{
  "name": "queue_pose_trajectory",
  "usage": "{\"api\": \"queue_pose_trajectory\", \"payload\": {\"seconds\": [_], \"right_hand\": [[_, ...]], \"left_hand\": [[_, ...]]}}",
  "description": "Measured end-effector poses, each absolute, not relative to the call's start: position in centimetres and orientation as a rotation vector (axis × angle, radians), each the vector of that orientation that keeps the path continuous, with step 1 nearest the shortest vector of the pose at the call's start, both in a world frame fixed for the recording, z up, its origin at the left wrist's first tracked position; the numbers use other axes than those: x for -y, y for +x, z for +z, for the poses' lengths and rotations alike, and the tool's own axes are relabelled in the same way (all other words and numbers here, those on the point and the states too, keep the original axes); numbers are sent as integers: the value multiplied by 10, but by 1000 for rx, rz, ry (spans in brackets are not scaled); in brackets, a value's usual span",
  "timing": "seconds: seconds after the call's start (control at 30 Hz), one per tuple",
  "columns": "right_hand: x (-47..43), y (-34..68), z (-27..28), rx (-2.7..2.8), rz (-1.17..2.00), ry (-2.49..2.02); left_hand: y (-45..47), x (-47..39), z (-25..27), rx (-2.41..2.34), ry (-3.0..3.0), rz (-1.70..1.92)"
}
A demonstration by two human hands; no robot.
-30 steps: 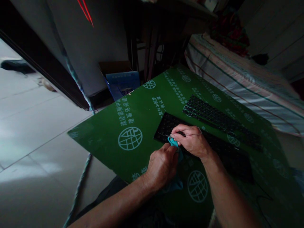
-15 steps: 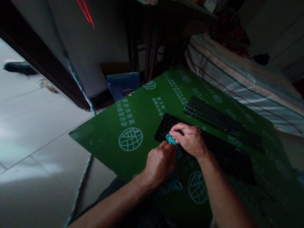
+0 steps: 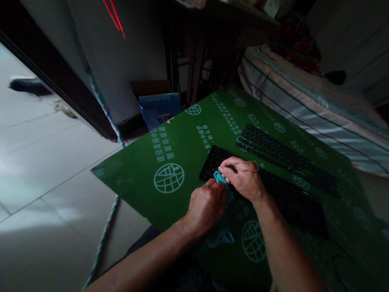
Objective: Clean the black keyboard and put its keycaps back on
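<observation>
My left hand (image 3: 206, 205) is closed around a bunched teal cloth (image 3: 219, 177), whose folded tip sticks out past the fingers. A looser blue part of it hangs below the hand. The fingers of my right hand (image 3: 244, 178) pinch a thin bent wire tool (image 3: 254, 163). Its looped end shows behind the knuckles, and the fingertips meet the teal cloth; the tool's front end is too small to make out. Both hands are above a black keyboard base (image 3: 291, 198). Farther back lies a separate black panel of keys (image 3: 279, 150).
A green board (image 3: 127, 166) with printed globes and lettering forms the work surface. Behind it stand a blue box (image 3: 159, 106) and a dark table. A bed (image 3: 304, 97) is at the right, and a twisted cord (image 3: 105, 231) hangs at the left. A cable (image 3: 340, 255) trails at lower right.
The whole view has shifted slightly. Both hands keep nearly the same pose at the teal cloth, and the keyboard parts have not moved on the board.
</observation>
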State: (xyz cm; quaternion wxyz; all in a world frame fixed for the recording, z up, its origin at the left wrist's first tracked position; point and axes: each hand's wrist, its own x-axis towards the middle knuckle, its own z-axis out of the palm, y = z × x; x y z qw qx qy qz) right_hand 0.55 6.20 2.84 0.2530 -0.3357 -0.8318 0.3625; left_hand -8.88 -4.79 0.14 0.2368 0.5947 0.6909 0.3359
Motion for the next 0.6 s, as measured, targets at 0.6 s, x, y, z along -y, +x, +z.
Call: {"api": "queue_pose_trajectory", "payload": {"seconds": [0.6], "right_hand": [[-64,1,34,2379,1031,-759]], "left_hand": [[-89,53,4,-1895,1607,929]]}}
